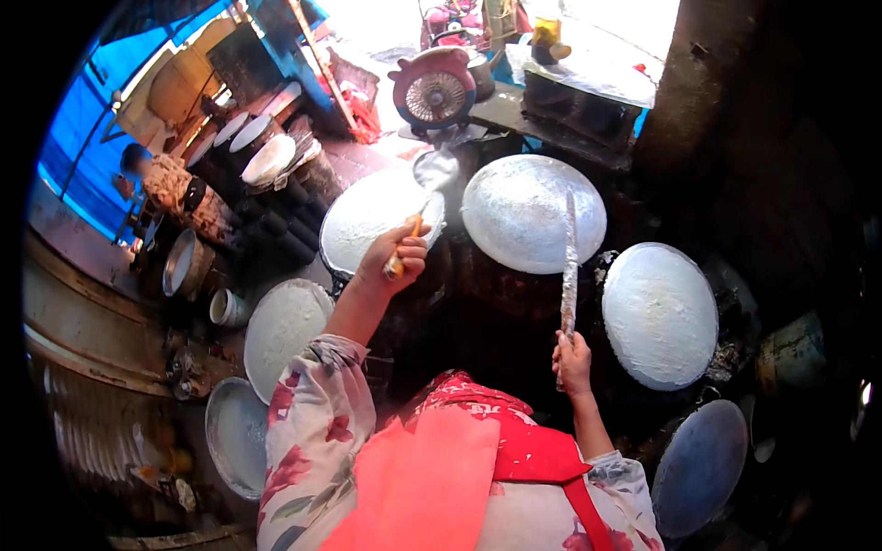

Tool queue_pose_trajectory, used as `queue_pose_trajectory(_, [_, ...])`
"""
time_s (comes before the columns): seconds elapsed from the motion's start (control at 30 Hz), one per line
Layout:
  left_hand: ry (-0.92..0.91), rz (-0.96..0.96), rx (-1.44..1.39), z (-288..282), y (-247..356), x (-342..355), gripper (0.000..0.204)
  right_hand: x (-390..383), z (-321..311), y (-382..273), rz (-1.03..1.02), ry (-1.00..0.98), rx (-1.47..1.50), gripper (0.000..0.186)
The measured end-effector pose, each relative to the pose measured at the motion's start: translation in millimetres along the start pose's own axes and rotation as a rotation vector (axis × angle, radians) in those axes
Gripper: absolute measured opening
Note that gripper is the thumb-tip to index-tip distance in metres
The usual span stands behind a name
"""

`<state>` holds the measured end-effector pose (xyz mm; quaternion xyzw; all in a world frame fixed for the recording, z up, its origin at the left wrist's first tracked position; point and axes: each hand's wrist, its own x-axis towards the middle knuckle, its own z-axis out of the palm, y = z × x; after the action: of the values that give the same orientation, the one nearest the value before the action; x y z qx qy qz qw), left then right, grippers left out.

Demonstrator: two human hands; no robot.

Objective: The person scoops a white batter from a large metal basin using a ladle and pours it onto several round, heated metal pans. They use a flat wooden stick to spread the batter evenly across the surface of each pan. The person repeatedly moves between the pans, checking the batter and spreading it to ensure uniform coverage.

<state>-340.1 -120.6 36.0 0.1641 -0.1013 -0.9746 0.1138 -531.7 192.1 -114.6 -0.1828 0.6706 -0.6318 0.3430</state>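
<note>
Preferably, hold the ladle (435, 171) level at the far right rim of the left-hand far pan (366, 216), left grip (402, 253) wrapped around its handle; lay the whitened blade (571, 266), clasped by the right grip (572, 365), lightly along the middle far pan (522, 213).

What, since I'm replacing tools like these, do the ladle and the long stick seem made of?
Ladle: bowl probably metal, from its greyish sheen; the orange-yellow handle looks smooth, wood or plastic. Long stick: perhaps wood, rough and mottled, but its whitened surface leaves that open.
</note>
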Motion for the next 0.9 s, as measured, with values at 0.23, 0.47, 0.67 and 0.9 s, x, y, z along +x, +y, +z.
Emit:
queue_pose_trajectory(0.23, [-0.14,0.067,0.104,12,19,-19,0.036,16,32,1,0.02,-0.072,-0.062,0.021])
queue_pose_trajectory(0.47, [-0.334,-0.106,-0.22,-9,12,53,0.039,40,51,7,0.056,0.056,-0.06,0.023])
queue_pose_trajectory(0.67, [-0.31,-0.42,-0.322,33,11,88,0.04,43,73,4,0.057,0.194,0.032,0.021])
queue_pose_trajectory(0.9, [-0.145,-0.35,0.593,62,-11,117,0.034,55,72,-10,-0.001,0.354,0.112,0.023])
